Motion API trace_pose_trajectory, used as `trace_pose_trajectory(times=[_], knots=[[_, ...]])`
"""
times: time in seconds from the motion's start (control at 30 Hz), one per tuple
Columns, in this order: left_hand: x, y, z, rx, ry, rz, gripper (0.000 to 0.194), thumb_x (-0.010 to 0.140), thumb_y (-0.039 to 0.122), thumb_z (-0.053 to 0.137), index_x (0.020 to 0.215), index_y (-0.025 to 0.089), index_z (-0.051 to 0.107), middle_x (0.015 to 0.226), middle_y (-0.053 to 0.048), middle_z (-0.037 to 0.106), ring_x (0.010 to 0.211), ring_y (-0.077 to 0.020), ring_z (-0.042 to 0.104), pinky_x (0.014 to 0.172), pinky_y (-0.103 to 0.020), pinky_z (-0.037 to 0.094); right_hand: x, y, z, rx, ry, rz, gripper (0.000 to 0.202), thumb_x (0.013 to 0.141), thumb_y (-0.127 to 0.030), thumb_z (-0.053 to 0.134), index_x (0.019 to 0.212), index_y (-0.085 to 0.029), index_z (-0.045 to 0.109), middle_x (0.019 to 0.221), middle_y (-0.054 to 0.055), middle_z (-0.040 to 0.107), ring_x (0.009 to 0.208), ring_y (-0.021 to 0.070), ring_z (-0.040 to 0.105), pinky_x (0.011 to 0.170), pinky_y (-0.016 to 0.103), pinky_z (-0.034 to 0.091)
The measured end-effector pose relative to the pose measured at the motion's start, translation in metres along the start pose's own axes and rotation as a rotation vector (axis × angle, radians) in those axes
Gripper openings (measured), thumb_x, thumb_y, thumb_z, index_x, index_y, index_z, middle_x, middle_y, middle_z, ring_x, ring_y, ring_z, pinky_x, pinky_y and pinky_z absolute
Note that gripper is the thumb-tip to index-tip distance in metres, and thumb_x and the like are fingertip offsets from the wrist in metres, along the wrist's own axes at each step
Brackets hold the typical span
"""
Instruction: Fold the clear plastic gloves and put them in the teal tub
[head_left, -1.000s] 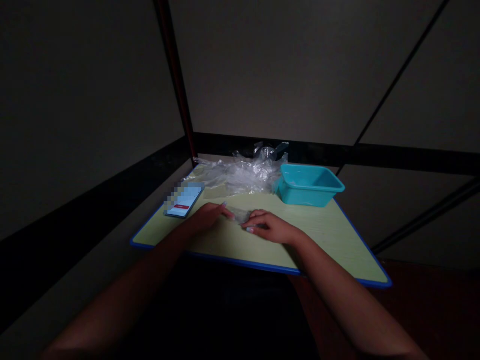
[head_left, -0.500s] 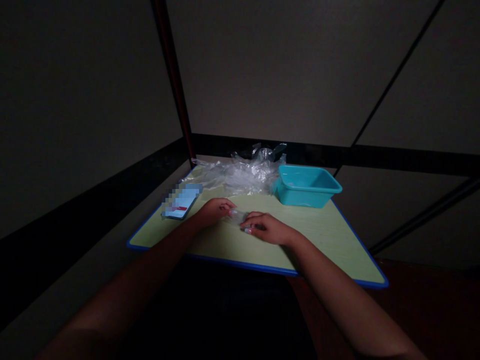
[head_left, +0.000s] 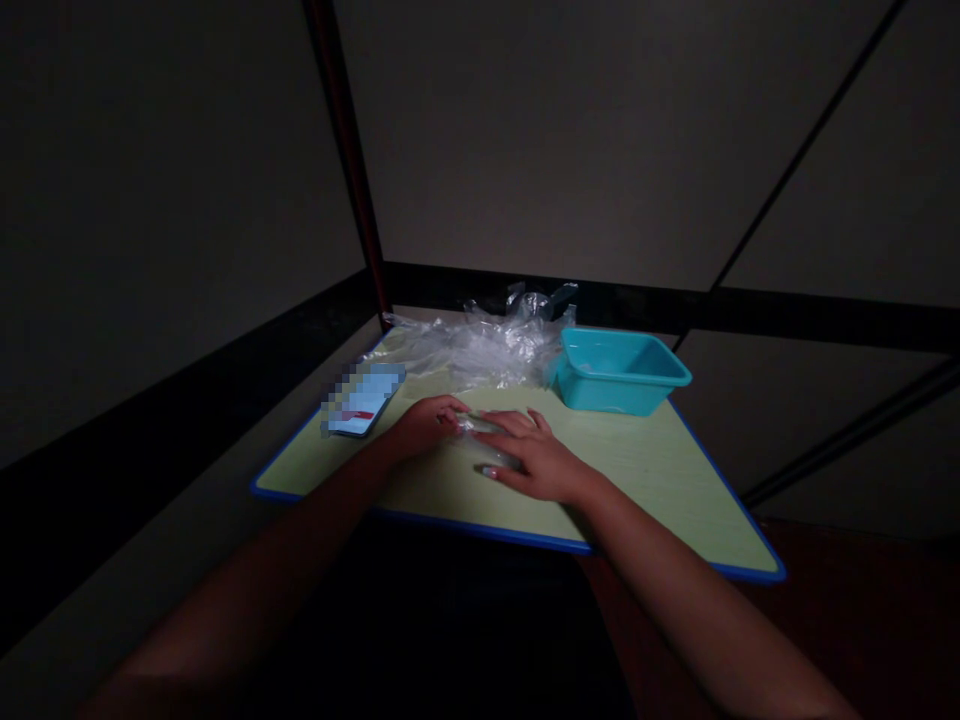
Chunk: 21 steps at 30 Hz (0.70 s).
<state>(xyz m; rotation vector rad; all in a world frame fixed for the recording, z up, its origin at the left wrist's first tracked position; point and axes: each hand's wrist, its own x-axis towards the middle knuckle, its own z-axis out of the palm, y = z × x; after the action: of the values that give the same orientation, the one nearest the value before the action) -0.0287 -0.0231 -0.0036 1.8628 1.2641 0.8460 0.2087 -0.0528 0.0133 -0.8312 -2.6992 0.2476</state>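
Observation:
A small piece of clear plastic [head_left: 487, 437] lies between my hands near the middle of the pale green table [head_left: 645, 480]. My left hand [head_left: 429, 424] has its fingers closed on the plastic's left end. My right hand [head_left: 534, 458] is spread over the right part of the plastic, palm down, with the fingers apart and the thumb near the tabletop. Behind my hands is a loose heap of clear plastic bags [head_left: 480, 350].
A turquoise basket [head_left: 622, 392] stands at the back right, beside the heap. A phone [head_left: 371, 400] with a partly blurred screen rests at the left edge. The table has a blue rim; dark wall panels rise behind it.
The fingers of my right hand have opened from a bent, gathered pose and spread out over the plastic. My left hand has barely moved. The view has shifted slightly.

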Motion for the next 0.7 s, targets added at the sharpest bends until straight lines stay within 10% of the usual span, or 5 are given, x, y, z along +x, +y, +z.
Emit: trace_pose_trajectory(times=[0.17, 0.47, 0.6, 0.7], knots=[[0.0, -0.004, -0.001, -0.007, 0.005, -0.015, 0.032, 0.066, 0.025, 0.06, 0.096, 0.014, 0.06, 0.071, 0.001, 0.063, 0.068, -0.014, 0.058, 0.064, -0.025, 0.043, 0.002, -0.003, 0.008, 0.011, -0.24, 0.038, 0.07, 0.089, -0.056, 0.038, 0.147, -0.025, 0.014, 0.152, 0.011, 0.015, 0.139, 0.0265, 0.014, 0.106, 0.06, -0.002], [-0.004, -0.002, -0.008, 0.176, 0.052, -0.093, 0.027, 0.07, 0.024, 0.053, 0.095, 0.014, 0.06, 0.072, -0.001, 0.066, 0.071, -0.0174, 0.062, 0.065, -0.027, 0.047, 0.002, -0.005, 0.011, 0.004, -0.287, 0.069, 0.086, 0.084, -0.067, 0.033, 0.148, -0.016, 0.005, 0.152, 0.014, 0.011, 0.14, 0.0259, 0.01, 0.107, 0.056, -0.007], [-0.022, 0.016, 0.007, 0.514, 0.283, 0.066, 0.032, 0.084, 0.03, 0.042, 0.108, 0.016, 0.058, 0.108, -0.008, 0.065, 0.105, -0.0222, 0.057, 0.094, -0.039, 0.041, 0.002, -0.005, 0.012, 0.011, -0.288, 0.071, 0.088, 0.083, -0.07, 0.032, 0.148, -0.017, 0.003, 0.152, 0.013, 0.009, 0.14, 0.0266, 0.008, 0.107, 0.057, -0.008], [-0.041, 0.034, 0.03, 0.678, 0.078, 0.214, 0.052, 0.088, 0.035, 0.039, 0.135, 0.013, 0.037, 0.139, -0.014, 0.044, 0.13, -0.0249, 0.037, 0.11, -0.048, 0.019, 0.002, -0.005, 0.013, 0.013, -0.291, 0.074, 0.09, 0.082, -0.071, 0.033, 0.148, -0.017, 0.004, 0.152, 0.014, 0.009, 0.14, 0.027, 0.008, 0.106, 0.057, -0.008]])
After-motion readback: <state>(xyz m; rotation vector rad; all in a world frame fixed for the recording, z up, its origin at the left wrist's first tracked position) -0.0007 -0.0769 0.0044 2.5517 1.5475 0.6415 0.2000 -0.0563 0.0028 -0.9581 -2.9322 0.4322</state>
